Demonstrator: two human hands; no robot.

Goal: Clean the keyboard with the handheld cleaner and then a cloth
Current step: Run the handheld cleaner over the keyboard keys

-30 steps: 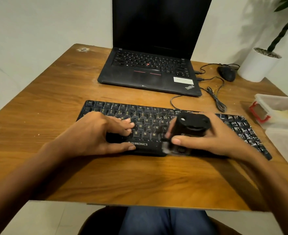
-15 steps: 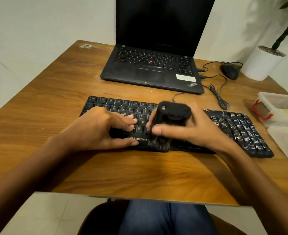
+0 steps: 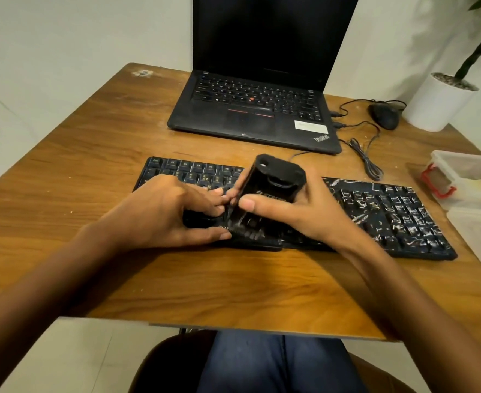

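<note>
Nearest to us, at the near edge of the wooden table (image 3: 233,282), we see a lap in blue trousers (image 3: 273,361) on a dark chair. Just beyond that edge lies the black keyboard (image 3: 389,211), the landmark for everything here, set lengthwise across the table with its right end angled toward us.

Our left hand (image 3: 160,214) rests on the keyboard's left half, fingers curled loosely together over the keys, thumb stretched along the front edge, clamped on nothing that we can see. Our right hand (image 3: 307,211) sits at the keyboard's middle, fingers and thumb wrapped tight around the black handheld cleaner (image 3: 270,191), which stands tilted with its lower end down on the keys near the front edge. White streaks and specks cover the keys right of the cleaner.

To the right of the keyboard stand clear plastic containers (image 3: 477,199), one with a red clasp. Behind the keyboard sits an open black laptop (image 3: 250,109) with a dark screen. Behind and to the right of the keyboard lie a black mouse (image 3: 383,116) with its bundled cable, and a white plant pot (image 3: 437,103) at the wall.
</note>
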